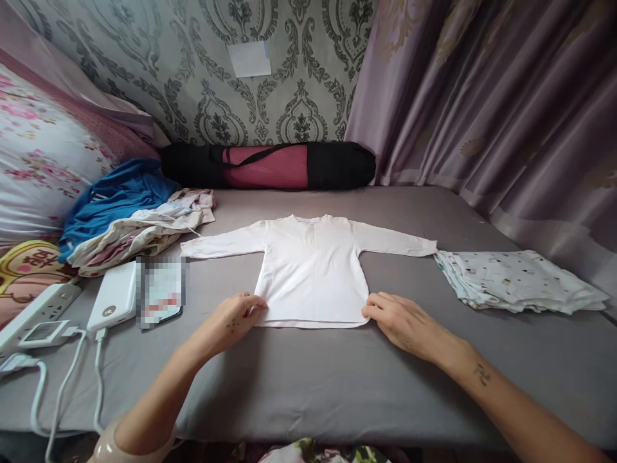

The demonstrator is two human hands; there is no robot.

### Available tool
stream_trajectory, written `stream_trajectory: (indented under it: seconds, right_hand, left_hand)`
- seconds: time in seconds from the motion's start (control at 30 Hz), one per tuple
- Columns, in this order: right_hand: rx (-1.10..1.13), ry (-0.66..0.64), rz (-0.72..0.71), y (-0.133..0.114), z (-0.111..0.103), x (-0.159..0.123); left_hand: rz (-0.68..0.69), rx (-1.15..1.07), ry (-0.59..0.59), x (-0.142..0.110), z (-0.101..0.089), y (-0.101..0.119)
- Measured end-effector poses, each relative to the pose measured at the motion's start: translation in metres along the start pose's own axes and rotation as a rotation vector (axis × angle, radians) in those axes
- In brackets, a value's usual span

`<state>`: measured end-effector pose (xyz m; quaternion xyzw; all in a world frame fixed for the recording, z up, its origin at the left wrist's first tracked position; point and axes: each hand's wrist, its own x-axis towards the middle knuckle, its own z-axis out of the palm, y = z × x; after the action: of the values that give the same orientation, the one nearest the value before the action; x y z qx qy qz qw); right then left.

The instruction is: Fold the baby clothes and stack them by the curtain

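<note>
A small white long-sleeved shirt [311, 267] lies flat on the grey bed sheet [308, 373], both sleeves stretched out sideways. My left hand [234, 319] rests at the shirt's lower left hem corner, its fingers curled and pinching the fabric edge. At the lower right hem corner is my right hand [400, 320], fingers together and pressed on the hem. Both forearms reach in from the near edge.
A folded stack of patterned cloths [518, 281] lies to the right. At the left are a pile of blue and pale clothes [130, 218], a white power bank [116, 296], a phone [161, 290] and a power strip [36, 308] with cables. A black-and-pink rolled bag [267, 165] lies along the wall. Curtains [506, 109] hang on the right.
</note>
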<state>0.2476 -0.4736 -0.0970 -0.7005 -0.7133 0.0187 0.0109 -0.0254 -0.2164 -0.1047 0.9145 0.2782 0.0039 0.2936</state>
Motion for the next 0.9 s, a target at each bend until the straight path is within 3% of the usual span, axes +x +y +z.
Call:
stream_trajectory:
  seconds: [0.17, 0.23, 0.3, 0.37, 0.47, 0.6, 0.73, 0.9]
  right_hand:
    - [0.220, -0.109, 0.079, 0.003, -0.015, -0.001]
    - [0.332, -0.181, 0.096, 0.008, -0.021, 0.008]
    - [0.422, -0.202, 0.103, 0.012, -0.020, 0.027]
    - [0.467, -0.113, 0.146, 0.011, -0.012, 0.054]
    - [0.458, 0.086, 0.203, 0.005, 0.008, 0.101]
    - [0.340, 0.041, 0.320, 0.001, 0.032, 0.146]
    - [0.289, 0.021, 0.390, 0.011, 0.046, 0.157]
    - [0.223, 0.054, 0.407, 0.023, 0.051, 0.152]
  left_hand:
    - [-0.079, -0.004, -0.111, 0.002, -0.015, -0.005]
    - [-0.161, -0.052, -0.051, 0.013, -0.021, -0.011]
    - [-0.274, -0.103, 0.086, 0.031, -0.021, -0.017]
    - [-0.370, -0.178, 0.170, 0.053, -0.016, -0.020]
    - [-0.427, -0.282, 0.200, 0.083, -0.004, -0.016]
    - [-0.468, -0.398, 0.191, 0.103, 0.003, -0.002]
    - [-0.494, -0.486, 0.138, 0.104, 0.001, 0.001]
    - [-0.433, -0.195, 0.266, 0.098, 0.002, -0.004]
